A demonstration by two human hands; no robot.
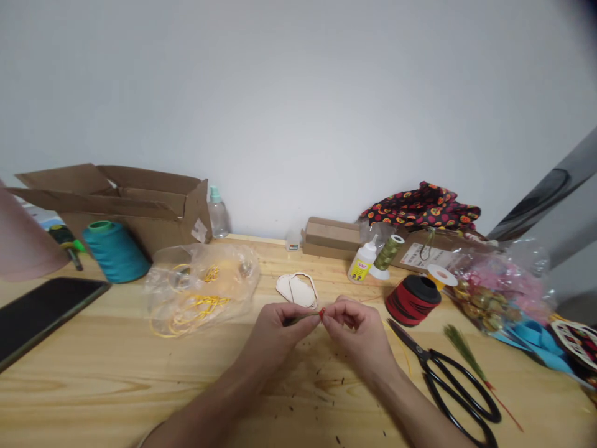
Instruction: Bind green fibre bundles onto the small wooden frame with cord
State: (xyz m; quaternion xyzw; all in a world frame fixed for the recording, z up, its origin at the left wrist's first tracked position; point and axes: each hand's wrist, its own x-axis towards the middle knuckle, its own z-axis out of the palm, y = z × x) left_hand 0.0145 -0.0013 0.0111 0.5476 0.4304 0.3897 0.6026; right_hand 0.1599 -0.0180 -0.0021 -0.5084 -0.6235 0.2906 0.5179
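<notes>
2 bare hands, L hand (273,336) & R hand (357,333), are pinched together on a thin green grass-like sprig (303,318), fingertips clamped. Its long axis runs L to R, rising slightly, w/ a small red thread wrap (321,313) at the end nearer the R hand, above a pale pine tabletop (140,386).

Red-tied green strands (303,318), teal thread cone (115,252), red-and-black spool (413,300), black cloth dotted orange (422,206), black-handled scissors (448,392)
</notes>
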